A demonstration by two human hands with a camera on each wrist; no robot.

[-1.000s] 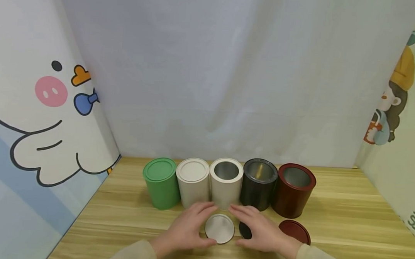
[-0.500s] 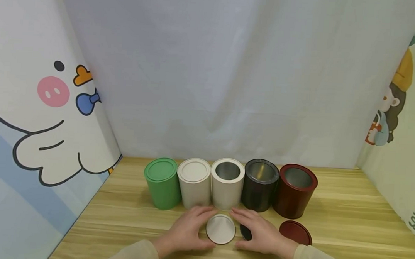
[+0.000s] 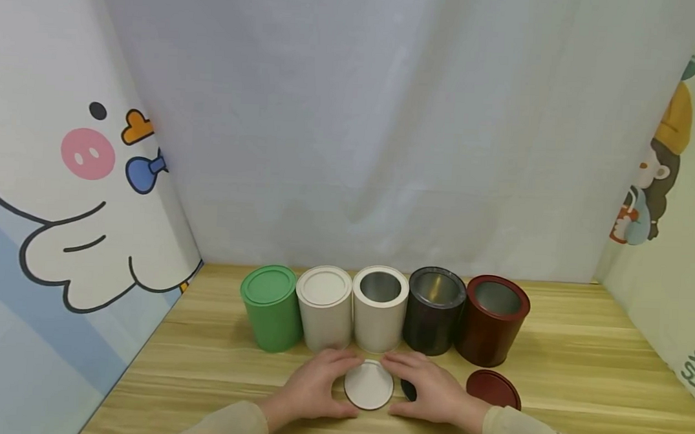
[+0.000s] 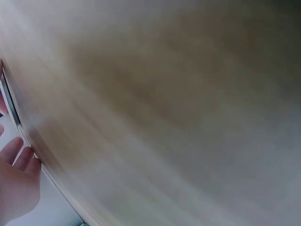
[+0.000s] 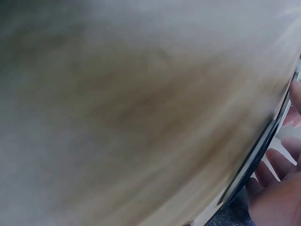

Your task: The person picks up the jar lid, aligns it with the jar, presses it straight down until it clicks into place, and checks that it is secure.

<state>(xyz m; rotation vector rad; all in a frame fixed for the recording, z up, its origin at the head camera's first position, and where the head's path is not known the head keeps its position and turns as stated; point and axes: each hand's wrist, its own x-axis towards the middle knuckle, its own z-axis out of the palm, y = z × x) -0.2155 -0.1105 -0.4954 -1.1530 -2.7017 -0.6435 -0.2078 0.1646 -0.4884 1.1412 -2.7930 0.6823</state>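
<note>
A round white lid (image 3: 369,385) lies flat on the wooden table, framed by both hands in the head view. My left hand (image 3: 321,384) curves along the lid's left side, fingertips by its far edge and thumb by its near edge. Mirroring it on the right, my right hand (image 3: 430,390) has its fingertips at the lid's upper right edge. Under that right palm a black lid (image 3: 408,390) is partly hidden; its dark rim (image 5: 249,162) shows beside the fingers in the right wrist view. Both hands have relaxed, loosely bent fingers and pinch nothing.
Behind the hands stand a lidded green can (image 3: 272,314), a lidded white can (image 3: 324,319), an uncovered white can (image 3: 379,322), a black can (image 3: 433,324) and an uncovered dark red can (image 3: 488,333). A dark red lid (image 3: 494,388) lies right of the right hand.
Both hands have come slightly nearer the body, and the right hand has shifted a little left toward the white lid. Lids and cans keep their places on the table.
</note>
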